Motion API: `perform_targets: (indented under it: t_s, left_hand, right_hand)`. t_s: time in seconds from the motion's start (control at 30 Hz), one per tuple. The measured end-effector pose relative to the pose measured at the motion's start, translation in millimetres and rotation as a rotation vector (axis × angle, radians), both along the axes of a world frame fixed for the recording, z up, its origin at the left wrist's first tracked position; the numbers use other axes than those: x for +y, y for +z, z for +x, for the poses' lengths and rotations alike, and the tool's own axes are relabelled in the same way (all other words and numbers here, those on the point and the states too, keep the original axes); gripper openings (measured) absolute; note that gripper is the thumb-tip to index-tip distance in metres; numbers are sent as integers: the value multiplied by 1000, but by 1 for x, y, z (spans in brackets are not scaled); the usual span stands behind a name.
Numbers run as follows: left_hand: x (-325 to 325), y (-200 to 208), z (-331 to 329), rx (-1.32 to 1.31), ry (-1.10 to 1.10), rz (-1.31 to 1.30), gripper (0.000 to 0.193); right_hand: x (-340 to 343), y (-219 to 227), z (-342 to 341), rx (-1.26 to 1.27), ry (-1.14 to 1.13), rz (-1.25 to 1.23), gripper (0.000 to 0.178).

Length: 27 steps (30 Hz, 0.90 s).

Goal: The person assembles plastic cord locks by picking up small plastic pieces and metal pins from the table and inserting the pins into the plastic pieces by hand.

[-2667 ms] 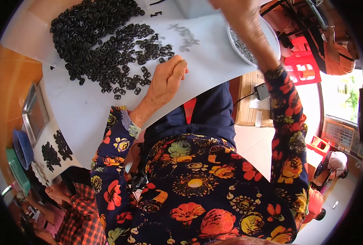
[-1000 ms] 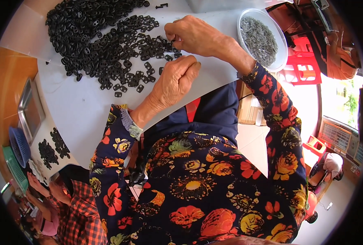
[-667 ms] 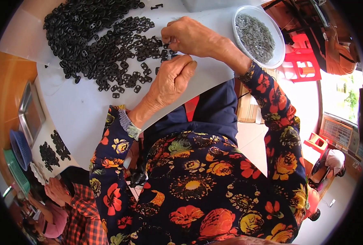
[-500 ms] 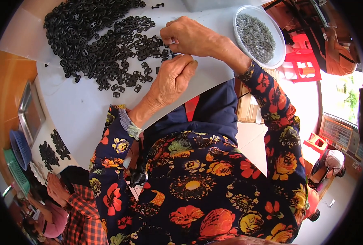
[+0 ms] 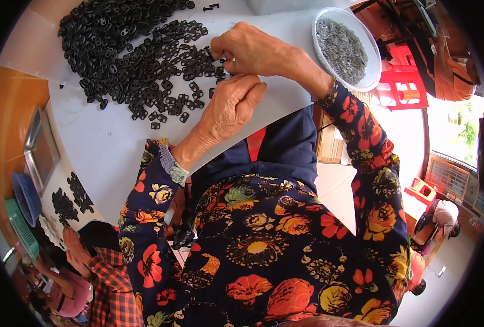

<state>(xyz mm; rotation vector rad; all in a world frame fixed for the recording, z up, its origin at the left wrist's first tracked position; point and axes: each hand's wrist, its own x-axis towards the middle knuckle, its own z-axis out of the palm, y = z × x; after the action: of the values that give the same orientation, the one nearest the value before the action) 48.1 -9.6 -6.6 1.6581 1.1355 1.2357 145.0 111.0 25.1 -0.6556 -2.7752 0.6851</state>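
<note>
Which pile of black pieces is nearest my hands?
The largest pile, at upper left: its scattered edge reaches your right hand. The two small piles sit farther away, at lower left.

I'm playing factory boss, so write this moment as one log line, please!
left hand: curled, grip hidden | right hand: curled, near small black two-holed pieces | round translucent plastic tub: holds small grey bits
</note>
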Motion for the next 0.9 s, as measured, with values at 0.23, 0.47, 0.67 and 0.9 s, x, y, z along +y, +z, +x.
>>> perform_targets:
  t_s: [0.23, 0.47, 0.67, 0.9]
  left_hand:
    - [0, 4, -6, -122, -36, -202, 27]
    - [-1, -1, -4, -284, 115, -195, 19]
    - [0, 6, 1, -307, 138, -172, 21]
    - [0, 4, -6, -194, 115, -158, 18]
  right_hand:
    - [-13, 5, 23, 319, -238, -311, 12]
    - [-39, 1, 46, 499, -436, -749, 11]
    - [-53, -9, 53, 650, -460, -938, 13]
    - [-58, -15, 52, 699, -456, -846, 15]
